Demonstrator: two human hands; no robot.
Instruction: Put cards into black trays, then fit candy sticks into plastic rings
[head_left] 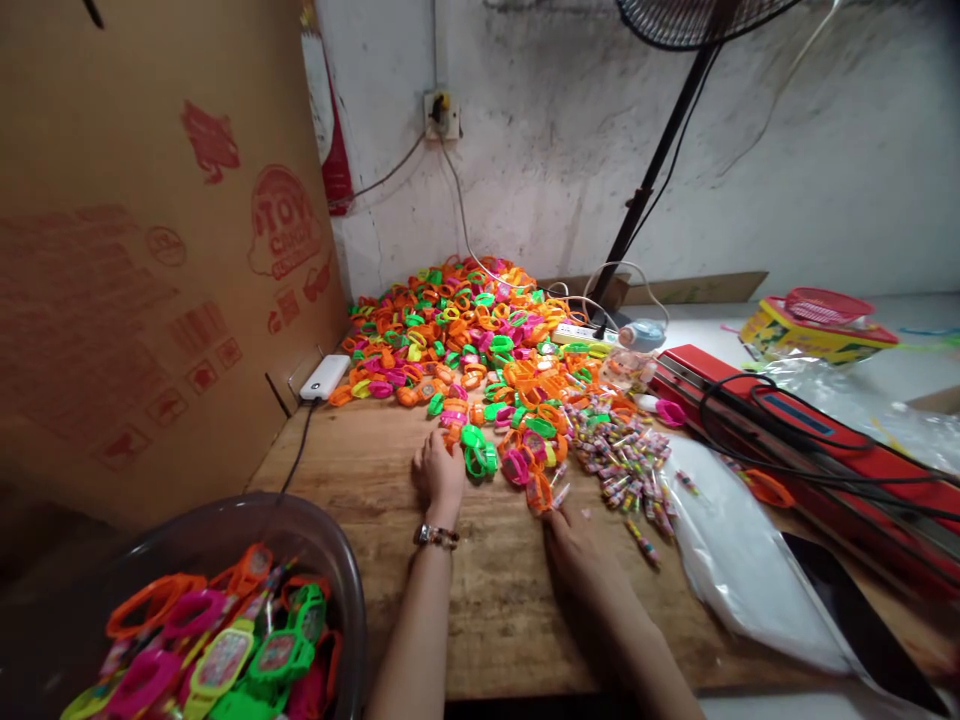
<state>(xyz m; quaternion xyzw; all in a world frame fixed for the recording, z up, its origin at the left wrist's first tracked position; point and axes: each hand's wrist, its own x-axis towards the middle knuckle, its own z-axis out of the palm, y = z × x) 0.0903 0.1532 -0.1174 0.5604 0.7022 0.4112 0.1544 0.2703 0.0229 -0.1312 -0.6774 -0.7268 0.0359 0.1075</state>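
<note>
A big heap of orange, green and pink plastic toy watches (465,330) covers the far part of the wooden table (480,600). My left hand (439,468) rests at the near edge of the heap, fingers curled down by an orange and a green watch (477,452). My right hand (570,535) lies on the table beside an orange watch (538,492), fingertips touching it, fingers partly bent. A scatter of small wrapped candy sticks (626,465) lies just right of the hands.
A dark bowl (330,560) at the near left holds several finished watches. A large cardboard box (150,250) stands left. A white power bank (324,377), clear plastic bags (742,560), a red heat sealer (810,430), cables and a fan stand (652,180) lie around.
</note>
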